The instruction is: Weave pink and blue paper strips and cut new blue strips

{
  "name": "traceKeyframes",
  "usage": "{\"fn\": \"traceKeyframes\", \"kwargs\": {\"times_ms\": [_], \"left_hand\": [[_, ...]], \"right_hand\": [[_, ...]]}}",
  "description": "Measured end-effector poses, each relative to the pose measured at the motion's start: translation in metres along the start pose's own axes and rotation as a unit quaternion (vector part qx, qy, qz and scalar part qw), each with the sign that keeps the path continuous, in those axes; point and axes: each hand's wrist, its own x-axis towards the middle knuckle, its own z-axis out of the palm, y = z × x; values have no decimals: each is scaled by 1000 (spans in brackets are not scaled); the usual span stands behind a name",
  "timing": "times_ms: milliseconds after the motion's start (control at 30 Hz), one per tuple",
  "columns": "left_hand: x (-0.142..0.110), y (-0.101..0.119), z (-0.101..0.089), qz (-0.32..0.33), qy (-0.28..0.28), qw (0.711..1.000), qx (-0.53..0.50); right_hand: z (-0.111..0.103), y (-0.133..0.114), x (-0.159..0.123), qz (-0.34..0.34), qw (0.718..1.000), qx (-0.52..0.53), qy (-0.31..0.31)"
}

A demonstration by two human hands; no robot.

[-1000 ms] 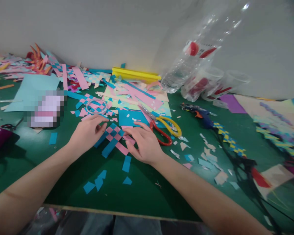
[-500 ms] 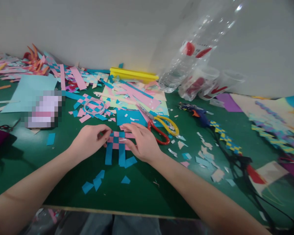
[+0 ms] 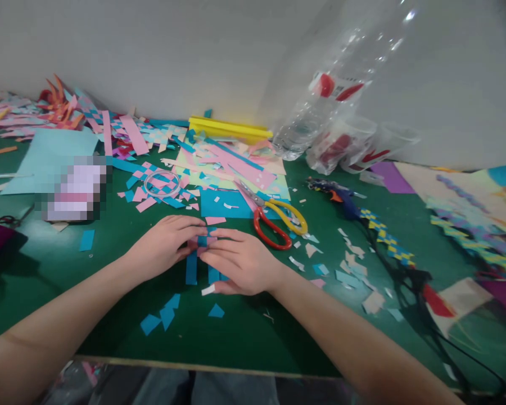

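Observation:
A small weave of pink and blue paper strips (image 3: 202, 241) is between my two hands at the middle of the table, its blue ends hanging toward me. My left hand (image 3: 164, 247) is closed on its left side, thumb tucked underneath. My right hand (image 3: 247, 261) grips the right side, fingers across the top and covering most of it. By my right thumb tip shows a small white piece (image 3: 208, 290). Blue paper scraps (image 3: 168, 310) lie in front of the hands. Scissors (image 3: 274, 216) with one red and one yellow handle rest open behind my right hand.
A clear plastic bottle (image 3: 320, 112) leans at the back beside plastic cups (image 3: 383, 146). A glue gun (image 3: 346, 202) lies to the right with its cable. A blurred-out phone (image 3: 76, 191), a clear ring (image 3: 162, 184) and a yellow bar (image 3: 231, 129) stand among paper scraps.
My hands have drawn together over the weave, and the fingers now cover most of it. The right hand has turned, its thumb coming down toward me with the white piece.

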Motion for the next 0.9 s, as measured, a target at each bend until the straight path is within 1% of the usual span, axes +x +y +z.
{"fn": "traceKeyframes", "kwargs": {"times_ms": [100, 233, 400, 500, 567, 667, 800, 900], "left_hand": [[0, 2, -2, -16, -15, 1000, 10], [0, 4, -7, -43, -28, 998, 20], [1, 9, -10, -68, -29, 997, 34], [1, 10, -11, -97, -31, 994, 51], [0, 10, -12, -105, -37, 992, 67], [-2, 9, -13, -105, -45, 990, 80], [-3, 7, -12, -102, -20, 989, 101], [-2, 6, -11, -68, 1, 992, 102]], "right_hand": [[0, -1, 1, -12, 1000, -1, -4], [1, -1, 1, -9, 1000, -11, -2], [1, -1, 2, -12, 999, -53, -8], [0, -1, 3, -9, 998, -61, -3], [1, -1, 3, 1, 998, -61, 1], [1, 0, 4, 23, 998, -59, -4], [4, 1, 3, 55, 997, -57, -19], [8, 2, 1, 75, 995, -55, -37]]}}
